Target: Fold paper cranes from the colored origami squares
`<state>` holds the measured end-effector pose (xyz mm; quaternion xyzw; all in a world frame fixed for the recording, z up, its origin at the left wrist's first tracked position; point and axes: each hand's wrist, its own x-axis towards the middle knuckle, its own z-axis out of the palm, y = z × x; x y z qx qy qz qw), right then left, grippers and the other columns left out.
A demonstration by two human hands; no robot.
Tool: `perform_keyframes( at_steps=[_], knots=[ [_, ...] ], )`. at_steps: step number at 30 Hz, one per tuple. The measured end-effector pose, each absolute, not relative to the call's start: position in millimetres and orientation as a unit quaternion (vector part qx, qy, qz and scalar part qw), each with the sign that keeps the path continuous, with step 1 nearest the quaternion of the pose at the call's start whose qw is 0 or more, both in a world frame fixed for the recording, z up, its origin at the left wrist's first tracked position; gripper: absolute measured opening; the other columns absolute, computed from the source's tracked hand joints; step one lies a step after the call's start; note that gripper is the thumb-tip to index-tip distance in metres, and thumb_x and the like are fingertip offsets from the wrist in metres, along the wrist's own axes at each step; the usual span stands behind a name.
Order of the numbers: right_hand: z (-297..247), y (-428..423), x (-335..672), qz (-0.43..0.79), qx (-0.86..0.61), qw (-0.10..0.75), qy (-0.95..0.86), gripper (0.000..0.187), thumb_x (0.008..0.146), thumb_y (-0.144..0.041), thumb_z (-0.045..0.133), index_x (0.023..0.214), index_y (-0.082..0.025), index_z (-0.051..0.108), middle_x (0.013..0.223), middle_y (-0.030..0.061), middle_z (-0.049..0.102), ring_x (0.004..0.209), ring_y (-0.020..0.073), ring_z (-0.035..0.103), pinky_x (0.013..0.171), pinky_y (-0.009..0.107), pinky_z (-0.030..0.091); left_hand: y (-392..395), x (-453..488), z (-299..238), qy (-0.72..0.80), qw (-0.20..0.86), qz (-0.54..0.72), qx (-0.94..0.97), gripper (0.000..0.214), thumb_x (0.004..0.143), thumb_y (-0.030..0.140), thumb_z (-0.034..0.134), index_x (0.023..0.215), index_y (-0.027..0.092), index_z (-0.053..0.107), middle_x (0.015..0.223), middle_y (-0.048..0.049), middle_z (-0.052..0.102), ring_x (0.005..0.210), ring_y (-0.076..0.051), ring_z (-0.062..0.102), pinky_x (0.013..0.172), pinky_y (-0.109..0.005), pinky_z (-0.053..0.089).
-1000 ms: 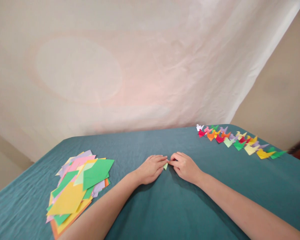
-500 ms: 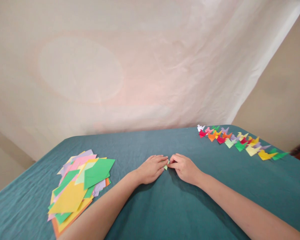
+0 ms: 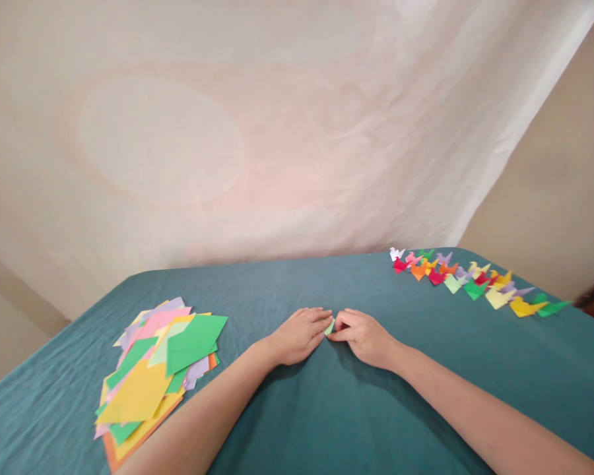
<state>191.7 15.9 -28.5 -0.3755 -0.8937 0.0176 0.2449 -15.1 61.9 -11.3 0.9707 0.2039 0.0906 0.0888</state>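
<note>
Left hand (image 3: pixel 299 335) lies flat, fingers extended over the small pale green paper (image 3: pixel 329 326) on the surface (image 3: pixel 301 422), apparently steadying it, while right hand (image 3: pixel 365 336) bends its fingers at the paper's right edge, pinch or press indeterminable.

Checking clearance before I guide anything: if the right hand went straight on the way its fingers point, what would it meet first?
Likely the small pale green paper, which the right hand seems to touch; then the left hand. Exact depth is unclear.

Soft light, faint shadows, slight blur
</note>
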Motion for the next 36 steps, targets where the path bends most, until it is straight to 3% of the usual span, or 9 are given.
perform_keyframes(
  at_steps=[5,9,19,26,36],
  knots=[
    [-33.0,20.5,197.4,0.008,-0.429,0.264,-0.864,0.034,0.087,-0.008,0.044,0.096,-0.029,0.070,0.078,0.0029,0.056,0.078,0.0143,0.049,0.070,0.026,0.039,57.0,-15.4,-10.6,0.219,0.061,0.096,0.969,0.037,0.094,0.032,0.029,0.128,0.021,0.042,0.136,-0.0070,0.041,0.126,-0.022,0.036,0.103,-0.040,0.029],
    [-34.4,20.9,197.6,-0.009,-0.457,0.251,-0.853,0.037,0.085,-0.005,0.045,0.098,-0.030,0.069,0.079,0.0027,0.055,0.078,0.0145,0.048,0.071,0.027,0.038,51.5,-12.3,-5.8,0.233,0.035,0.105,0.966,0.033,0.094,0.030,0.033,0.120,0.021,0.049,0.127,-0.0075,0.049,0.118,-0.021,0.044,0.100,-0.038,0.032],
    [-33.2,19.9,194.4,-0.074,-0.487,0.205,-0.846,0.028,0.088,-0.013,0.045,0.096,-0.027,0.069,0.079,0.0037,0.055,0.077,0.0157,0.047,0.067,0.028,0.035,54.3,-13.3,4.4,0.190,0.054,0.092,0.976,0.031,0.091,0.022,0.038,0.118,0.020,0.053,0.125,-0.0076,0.053,0.113,-0.022,0.050,0.096,-0.035,0.038],
    [-28.6,19.3,190.2,-0.098,-0.493,0.168,-0.848,0.023,0.087,-0.016,0.048,0.086,-0.024,0.069,0.079,0.0038,0.056,0.076,0.0163,0.047,0.066,0.029,0.034,53.6,-16.3,10.6,0.167,0.062,0.084,0.980,0.027,0.091,0.030,0.041,0.109,0.022,0.060,0.129,-0.0075,0.050,0.116,-0.023,0.048,0.099,-0.036,0.036],
    [-28.2,22.4,193.7,-0.064,-0.499,0.187,-0.844,0.026,0.085,-0.012,0.049,0.087,-0.027,0.070,0.078,0.0031,0.057,0.076,0.0157,0.049,0.066,0.027,0.036,45.9,-16.7,20.5,0.172,0.057,0.055,0.982,0.027,0.089,0.036,0.044,0.106,0.022,0.061,0.128,-0.0085,0.050,0.116,-0.024,0.049,0.097,-0.035,0.038]
  ],
)
